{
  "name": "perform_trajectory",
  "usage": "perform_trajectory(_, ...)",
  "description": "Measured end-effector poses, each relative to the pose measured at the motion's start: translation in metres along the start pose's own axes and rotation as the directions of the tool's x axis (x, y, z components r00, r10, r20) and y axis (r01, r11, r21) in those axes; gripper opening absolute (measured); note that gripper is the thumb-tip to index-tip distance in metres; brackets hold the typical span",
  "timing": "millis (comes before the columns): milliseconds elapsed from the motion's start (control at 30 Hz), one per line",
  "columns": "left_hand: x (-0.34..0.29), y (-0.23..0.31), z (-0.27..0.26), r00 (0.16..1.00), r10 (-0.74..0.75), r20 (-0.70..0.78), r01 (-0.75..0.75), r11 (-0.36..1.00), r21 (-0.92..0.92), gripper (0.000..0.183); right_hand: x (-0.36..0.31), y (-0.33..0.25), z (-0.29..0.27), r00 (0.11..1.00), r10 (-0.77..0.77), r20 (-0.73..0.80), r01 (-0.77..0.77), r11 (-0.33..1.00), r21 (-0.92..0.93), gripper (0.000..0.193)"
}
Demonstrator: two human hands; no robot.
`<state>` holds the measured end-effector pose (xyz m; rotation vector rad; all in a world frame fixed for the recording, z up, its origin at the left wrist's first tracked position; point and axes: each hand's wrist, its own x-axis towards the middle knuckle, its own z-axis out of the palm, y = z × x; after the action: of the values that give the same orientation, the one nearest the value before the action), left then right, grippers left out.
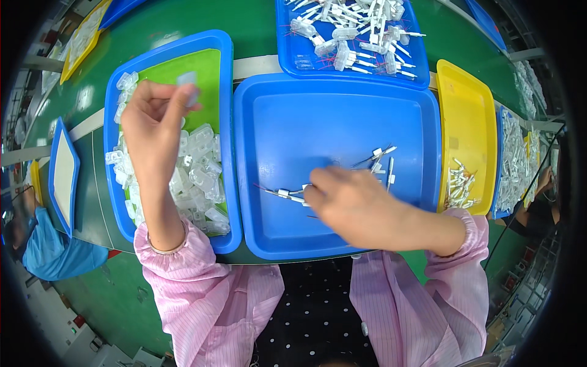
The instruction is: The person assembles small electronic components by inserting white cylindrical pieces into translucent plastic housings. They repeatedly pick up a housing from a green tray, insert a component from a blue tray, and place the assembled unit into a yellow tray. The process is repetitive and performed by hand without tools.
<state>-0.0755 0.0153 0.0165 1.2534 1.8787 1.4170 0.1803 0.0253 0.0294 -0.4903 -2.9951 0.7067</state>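
I read the left hand above a blue plastic tray with a green base. Thumb and forefinger are pinched together on a small translucent plastic piece. Clear plastic housings lie heaped in the tray below. I locate the right hand low over a blue rectangular plastic tray, fingers curled and partly blurred, beside slim white parts with thin leads; I cannot tell whether they grip one. To its right, a yellow plastic tray contains small white-and-orange pieces.
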Motion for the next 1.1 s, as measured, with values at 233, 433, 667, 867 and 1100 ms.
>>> perform_trajectory(233, -0.02, 0.022, 0.027, 0.895, -0.06, 0.443, 0.283, 0.843, -0.457, 0.036, 0.009, -0.002, 0.035, 0.999, 0.008, -0.04, -0.018, 0.97, -0.244, 0.014)
perform_trajectory(433, -0.032, 0.016, 0.037, 0.893, -0.112, 0.435, 0.327, 0.827, -0.458, 0.028, 0.008, 0.011, -0.007, 0.934, 0.139, -0.328, -0.039, 0.955, 0.295, 0.014)
perform_trajectory(667, -0.055, 0.026, 0.054, 0.775, -0.081, 0.626, 0.495, 0.695, -0.522, 0.027, 0.012, 0.009, 0.005, 0.802, 0.482, -0.354, 0.196, 0.348, 0.917, 0.013)
perform_trajectory(867, -0.052, 0.019, 0.049, 0.728, -0.049, 0.684, 0.609, 0.504, -0.612, 0.027, 0.013, 0.013, 0.005, 0.802, 0.443, -0.4, 0.187, 0.45, 0.873, 0.012)
perform_trajectory(1100, -0.049, 0.018, 0.051, 0.693, -0.054, 0.719, 0.666, 0.43, -0.609, 0.031, 0.015, 0.014, 0.007, 0.844, 0.21, -0.494, 0.16, 0.781, 0.604, 0.015)
